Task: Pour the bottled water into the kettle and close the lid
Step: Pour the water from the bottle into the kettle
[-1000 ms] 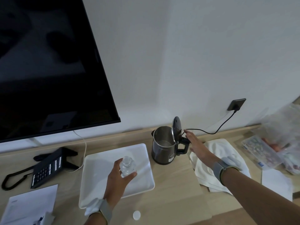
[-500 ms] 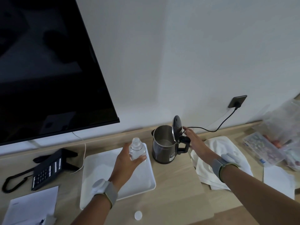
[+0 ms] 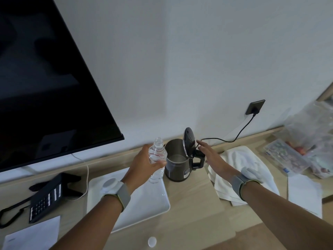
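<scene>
Clear bottle (image 3: 157,159) with a red mark, dark grey kettle (image 3: 177,164) under a black lid (image 3: 189,142), white tray (image 3: 144,201), pale wood desk (image 3: 194,210) (towel (image 3: 252,159) looks white, perhaps cream)

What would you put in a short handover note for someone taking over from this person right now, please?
Left hand: holds the water bottle upright, uncapped, just left of the kettle.
Right hand: open, flat, by the raised lid and the handle; holding nothing.
Kettle stands on the desk, lid up, plugged into the wall socket. Bottle cap lies on the desk near the front edge.
Done: bottle opened, lid opened.
Left: tip the bottle over the kettle's mouth, pour, then shut the lid.
</scene>
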Demonstrator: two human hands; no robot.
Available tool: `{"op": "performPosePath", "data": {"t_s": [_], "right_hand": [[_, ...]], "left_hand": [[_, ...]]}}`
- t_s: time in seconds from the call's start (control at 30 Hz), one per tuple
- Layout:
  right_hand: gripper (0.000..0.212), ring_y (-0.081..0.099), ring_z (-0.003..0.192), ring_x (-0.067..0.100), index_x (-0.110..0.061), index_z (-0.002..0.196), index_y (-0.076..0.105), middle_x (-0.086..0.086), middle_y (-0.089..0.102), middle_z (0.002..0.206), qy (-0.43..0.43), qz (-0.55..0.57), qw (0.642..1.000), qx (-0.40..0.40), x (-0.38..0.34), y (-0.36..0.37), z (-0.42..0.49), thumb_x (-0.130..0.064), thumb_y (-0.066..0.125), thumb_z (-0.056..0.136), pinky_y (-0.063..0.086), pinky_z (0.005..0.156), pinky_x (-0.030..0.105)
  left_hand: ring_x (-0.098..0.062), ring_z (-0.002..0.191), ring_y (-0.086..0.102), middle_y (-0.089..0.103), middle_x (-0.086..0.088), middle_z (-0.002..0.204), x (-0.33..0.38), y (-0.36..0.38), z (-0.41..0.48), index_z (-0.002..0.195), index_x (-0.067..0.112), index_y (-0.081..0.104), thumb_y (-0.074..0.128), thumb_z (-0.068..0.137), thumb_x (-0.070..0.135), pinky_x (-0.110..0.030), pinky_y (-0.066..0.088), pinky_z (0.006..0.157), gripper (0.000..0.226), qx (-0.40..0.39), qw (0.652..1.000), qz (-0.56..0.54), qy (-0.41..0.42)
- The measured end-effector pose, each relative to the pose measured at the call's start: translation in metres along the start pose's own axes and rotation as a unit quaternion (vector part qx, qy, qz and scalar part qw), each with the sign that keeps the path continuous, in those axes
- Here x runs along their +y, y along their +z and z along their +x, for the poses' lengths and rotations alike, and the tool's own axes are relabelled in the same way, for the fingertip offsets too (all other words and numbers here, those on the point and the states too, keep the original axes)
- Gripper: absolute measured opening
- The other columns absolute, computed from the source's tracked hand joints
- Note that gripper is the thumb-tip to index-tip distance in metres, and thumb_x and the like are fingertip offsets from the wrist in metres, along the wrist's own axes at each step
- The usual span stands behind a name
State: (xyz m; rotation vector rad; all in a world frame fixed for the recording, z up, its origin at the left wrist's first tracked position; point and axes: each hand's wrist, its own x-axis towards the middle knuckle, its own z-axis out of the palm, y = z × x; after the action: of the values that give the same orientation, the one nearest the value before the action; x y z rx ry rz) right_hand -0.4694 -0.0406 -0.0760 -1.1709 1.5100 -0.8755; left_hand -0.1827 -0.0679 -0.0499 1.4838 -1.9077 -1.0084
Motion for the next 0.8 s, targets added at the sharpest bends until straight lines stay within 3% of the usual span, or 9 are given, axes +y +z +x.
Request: {"op": "performPosePath", "data": {"t_s": [0.07, 0.13, 0.2, 0.3, 0.4, 0.47, 0.6, 0.7, 0.8], "right_hand": [[0.044, 0.053, 0.129, 0.023, -0.02, 0.151, 0.043, 0.006, 0.06, 0.137, 0.005, -0.01, 1.0, 0.004, 0.002, 0.0, -0.001, -0.015, 0.044, 0.107, 0.04, 0.112, 0.036], [0.052, 0.063, 0.112, 0.02, -0.018, 0.146, 0.048, 0.006, 0.065, 0.127, -0.006, -0.083, 0.997, -0.002, 0.003, -0.002, -0.005, -0.002, 0.055, 0.097, 0.052, 0.088, 0.021], [0.059, 0.063, 0.098, 0.007, -0.022, 0.143, 0.048, 0.0, 0.065, 0.121, -0.017, -0.171, 0.985, -0.014, 0.006, -0.004, -0.008, -0.006, 0.065, 0.089, 0.048, 0.07, 0.013], [0.053, 0.062, 0.094, 0.012, -0.023, 0.133, 0.055, 0.0, 0.066, 0.112, -0.024, -0.247, 0.969, -0.007, 0.013, -0.005, -0.006, -0.019, 0.074, 0.084, 0.05, 0.077, 0.025], [0.038, 0.063, 0.094, 0.018, -0.019, 0.122, 0.061, 0.0, 0.067, 0.106, -0.018, -0.275, 0.961, 0.01, 0.018, -0.003, 0.002, -0.029, 0.073, 0.087, 0.049, 0.077, 0.031], [0.033, 0.063, 0.089, 0.018, -0.018, 0.12, 0.06, 0.001, 0.068, 0.102, -0.012, -0.287, 0.958, 0.01, 0.019, -0.002, 0.007, -0.029, 0.069, 0.091, 0.047, 0.069, 0.029], [0.026, 0.058, 0.072, 0.008, -0.019, 0.118, 0.058, -0.002, 0.064, 0.092, -0.011, -0.306, 0.952, -0.003, 0.02, -0.004, 0.011, -0.029, 0.064, 0.095, 0.04, 0.056, 0.021], [0.028, 0.056, 0.071, 0.002, -0.02, 0.121, 0.057, -0.001, 0.064, 0.096, -0.011, -0.295, 0.955, -0.009, 0.019, -0.005, 0.01, -0.028, 0.063, 0.095, 0.039, 0.057, 0.021], [0.031, 0.056, 0.071, 0.002, -0.021, 0.127, 0.056, -0.003, 0.064, 0.098, -0.012, -0.283, 0.959, -0.014, 0.017, -0.005, 0.009, -0.027, 0.061, 0.097, 0.039, 0.058, 0.02]], "left_hand": [[0.008, 0.093, 0.064, 0.065, 0.026, 0.105, 0.004, 0.001, 0.002, 0.121, 0.038, 0.051, 0.078, 0.076, 0.055, -0.004, 0.041, 0.071, 0.055, -0.009, 1.0, 0.01, 0.004], [0.008, 0.092, 0.064, 0.063, 0.028, 0.105, 0.008, 0.001, 0.003, 0.121, 0.039, 0.049, 0.078, 0.077, 0.054, -0.002, 0.04, 0.07, 0.055, -0.017, 1.0, 0.021, 0.004], [0.009, 0.092, 0.063, 0.062, 0.028, 0.105, 0.009, 0.001, 0.003, 0.122, 0.038, 0.048, 0.079, 0.078, 0.053, -0.002, 0.04, 0.07, 0.055, -0.019, 0.999, 0.03, 0.002], [0.014, 0.089, 0.062, 0.062, 0.03, 0.102, 0.009, 0.001, 0.002, 0.119, 0.041, 0.047, 0.079, 0.079, 0.051, 0.0, 0.04, 0.068, 0.051, -0.022, 0.999, 0.035, 0.004], [0.004, 0.089, 0.065, 0.064, 0.024, 0.103, 0.004, 0.001, 0.005, 0.119, 0.033, 0.052, 0.077, 0.086, 0.045, -0.008, 0.048, 0.075, 0.043, -0.037, 0.999, 0.037, -0.001], [-0.006, 0.09, 0.067, 0.067, 0.01, 0.107, 0.0, 0.003, 0.007, 0.123, 0.02, 0.056, 0.074, 0.091, 0.038, -0.025, 0.057, 0.088, 0.041, -0.058, 0.998, 0.022, -0.015], [-0.011, 0.1, 0.068, 0.066, 0.011, 0.113, 0.002, 0.002, 0.006, 0.127, 0.024, 0.051, 0.076, 0.083, 0.053, -0.022, 0.053, 0.086, 0.058, -0.062, 0.997, 0.05, -0.012], [-0.017, 0.107, 0.067, 0.064, 0.007, 0.115, 0.004, 0.001, 0.009, 0.13, 0.017, 0.05, 0.072, 0.082, 0.059, -0.032, 0.055, 0.094, 0.068, -0.077, 0.995, 0.058, -0.023], [-0.014, 0.104, 0.067, 0.066, 0.007, 0.117, 0.004, 0.0, 0.013, 0.127, 0.021, 0.049, 0.077, 0.08, 0.058, -0.029, 0.053, 0.089, 0.066, -0.084, 0.993, 0.078, -0.021]]}}
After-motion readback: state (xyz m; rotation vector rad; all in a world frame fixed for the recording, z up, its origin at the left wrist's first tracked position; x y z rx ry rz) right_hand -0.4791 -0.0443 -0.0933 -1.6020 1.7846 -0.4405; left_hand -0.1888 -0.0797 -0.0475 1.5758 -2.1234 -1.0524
